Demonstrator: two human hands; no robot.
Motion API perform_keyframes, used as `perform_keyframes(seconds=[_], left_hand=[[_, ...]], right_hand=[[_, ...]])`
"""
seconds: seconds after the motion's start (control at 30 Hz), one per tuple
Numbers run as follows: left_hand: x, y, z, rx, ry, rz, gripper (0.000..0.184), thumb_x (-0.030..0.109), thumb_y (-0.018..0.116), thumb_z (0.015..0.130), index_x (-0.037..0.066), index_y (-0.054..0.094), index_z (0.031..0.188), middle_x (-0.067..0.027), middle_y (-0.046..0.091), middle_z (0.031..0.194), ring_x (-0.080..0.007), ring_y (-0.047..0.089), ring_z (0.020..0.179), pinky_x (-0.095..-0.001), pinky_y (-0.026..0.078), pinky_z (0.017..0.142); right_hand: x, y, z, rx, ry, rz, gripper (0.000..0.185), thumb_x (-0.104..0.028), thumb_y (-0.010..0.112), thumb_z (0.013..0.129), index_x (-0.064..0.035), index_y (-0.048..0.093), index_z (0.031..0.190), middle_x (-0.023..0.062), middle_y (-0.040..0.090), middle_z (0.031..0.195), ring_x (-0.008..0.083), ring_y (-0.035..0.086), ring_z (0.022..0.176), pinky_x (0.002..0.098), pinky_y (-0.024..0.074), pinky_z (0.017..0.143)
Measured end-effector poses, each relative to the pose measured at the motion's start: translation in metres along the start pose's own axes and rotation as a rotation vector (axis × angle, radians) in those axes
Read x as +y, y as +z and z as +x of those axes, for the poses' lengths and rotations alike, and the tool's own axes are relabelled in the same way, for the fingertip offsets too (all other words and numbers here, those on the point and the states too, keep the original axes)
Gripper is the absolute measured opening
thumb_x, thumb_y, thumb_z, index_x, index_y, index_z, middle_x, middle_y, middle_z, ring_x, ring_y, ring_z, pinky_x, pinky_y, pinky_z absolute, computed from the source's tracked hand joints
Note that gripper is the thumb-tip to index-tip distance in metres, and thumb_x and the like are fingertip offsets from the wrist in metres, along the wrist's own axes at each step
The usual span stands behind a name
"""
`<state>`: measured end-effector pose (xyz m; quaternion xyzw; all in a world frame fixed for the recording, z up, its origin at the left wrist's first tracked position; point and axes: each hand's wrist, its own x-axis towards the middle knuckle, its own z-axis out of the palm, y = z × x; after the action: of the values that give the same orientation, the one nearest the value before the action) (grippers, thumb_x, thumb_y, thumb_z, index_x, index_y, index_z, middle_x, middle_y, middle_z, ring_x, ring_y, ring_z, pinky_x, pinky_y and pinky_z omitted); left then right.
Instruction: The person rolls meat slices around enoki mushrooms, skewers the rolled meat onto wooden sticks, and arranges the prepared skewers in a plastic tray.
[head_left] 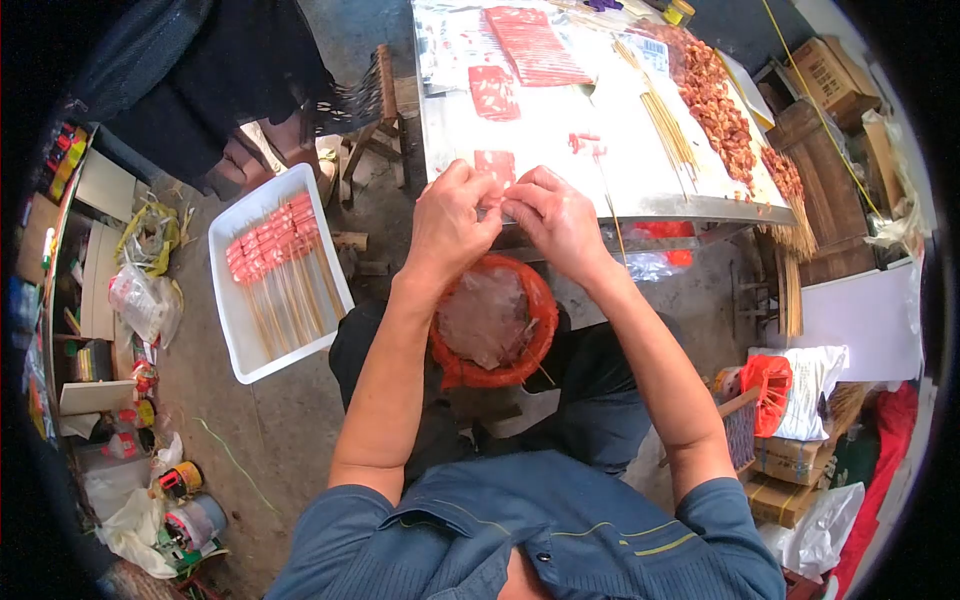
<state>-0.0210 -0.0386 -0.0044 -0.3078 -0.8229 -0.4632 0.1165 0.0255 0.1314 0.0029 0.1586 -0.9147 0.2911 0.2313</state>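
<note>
My left hand (460,207) and my right hand (555,222) meet at the near edge of the white table. Thumbs and fingertips are pinched close together, and whatever sits between them is too small and covered to make out. Just beyond the fingertips lies a red meat slice (495,162) with pale pieces on it, partly hidden by my hands. Farther back is another such slice (494,93), below a stack of overlapping red slices (537,47). To the right of my hands, a skewer with a red meat roll (587,143) at its tip hangs over the table edge.
Bare bamboo skewers (665,120) lie beside a long heap of brown-red meat chunks (712,100). On the floor at left, a white tray (232,340) holds rows of skewered rolls. A red-lined bucket (545,345) stands between my knees. Another person's dark clothing (230,80) shows upper left.
</note>
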Motion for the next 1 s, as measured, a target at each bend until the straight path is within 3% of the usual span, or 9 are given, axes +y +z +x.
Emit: perform_keyframes(seconds=[0.13, 0.2, 0.3, 0.57, 0.7, 1.0], left_hand=[[-0.004, 0.004, 0.003, 0.036, 0.073, 0.091, 0.012, 0.013, 0.066, 0.075, 0.003, 0.065, 0.081, -0.0133, 0.057, 0.085, -0.0325, 0.06, 0.08, -0.0418, 0.05, 0.07], [-0.007, 0.007, 0.005, 0.062, 0.107, 0.121, 0.013, 0.013, 0.066, 0.076, 0.002, 0.063, 0.08, -0.0132, 0.056, 0.083, -0.0314, 0.06, 0.077, -0.0402, 0.049, 0.067], [-0.008, 0.008, 0.008, 0.058, 0.125, 0.168, 0.014, 0.015, 0.066, 0.076, 0.002, 0.063, 0.079, -0.0131, 0.056, 0.083, -0.0316, 0.06, 0.078, -0.0406, 0.049, 0.067], [-0.007, 0.006, 0.008, 0.074, -0.02, 0.017, 0.013, 0.013, 0.068, 0.08, 0.005, 0.07, 0.09, -0.0116, 0.059, 0.082, -0.0269, 0.063, 0.074, -0.0357, 0.051, 0.067], [-0.006, 0.004, 0.006, 0.075, 0.053, 0.054, 0.012, 0.012, 0.069, 0.08, 0.007, 0.07, 0.09, -0.0102, 0.059, 0.082, -0.0265, 0.062, 0.074, -0.0353, 0.05, 0.066], [-0.007, 0.014, 0.011, 0.127, 0.025, 0.233, 0.012, 0.018, 0.067, 0.084, 0.01, 0.072, 0.091, -0.0093, 0.059, 0.083, -0.0278, 0.062, 0.074, -0.0388, 0.051, 0.066]], right_hand=[[0.003, 0.003, -0.001, -0.007, 0.043, 0.014, 0.013, -0.012, 0.068, 0.083, -0.0044, 0.069, 0.094, 0.0109, 0.064, 0.089, 0.032, 0.064, 0.081, 0.0413, 0.0527, 0.07], [0.005, 0.008, -0.002, 0.103, -0.047, -0.015, 0.015, -0.011, 0.068, 0.083, -0.0049, 0.069, 0.096, 0.011, 0.064, 0.09, 0.0318, 0.065, 0.081, 0.0407, 0.0531, 0.07], [0.001, 0.005, -0.002, 0.09, -0.084, -0.014, 0.015, -0.008, 0.07, 0.082, -0.0048, 0.069, 0.097, 0.0099, 0.068, 0.096, 0.0286, 0.067, 0.085, 0.0361, 0.0543, 0.072], [0.001, 0.008, 0.006, 0.078, -0.042, -0.088, 0.011, -0.011, 0.064, 0.085, -0.0039, 0.067, 0.094, 0.0116, 0.062, 0.088, 0.0322, 0.064, 0.082, 0.0422, 0.052, 0.07], [-0.004, 0.007, 0.011, 0.049, 0.055, -0.086, 0.01, -0.01, 0.063, 0.086, -0.0037, 0.068, 0.093, 0.0115, 0.062, 0.089, 0.0328, 0.064, 0.082, 0.0422, 0.0522, 0.07], [0.01, 0.013, 0.009, 0.128, 0.033, 0.043, 0.012, -0.01, 0.066, 0.085, -0.0041, 0.069, 0.095, 0.0116, 0.067, 0.098, 0.033, 0.067, 0.084, 0.0402, 0.054, 0.071]])
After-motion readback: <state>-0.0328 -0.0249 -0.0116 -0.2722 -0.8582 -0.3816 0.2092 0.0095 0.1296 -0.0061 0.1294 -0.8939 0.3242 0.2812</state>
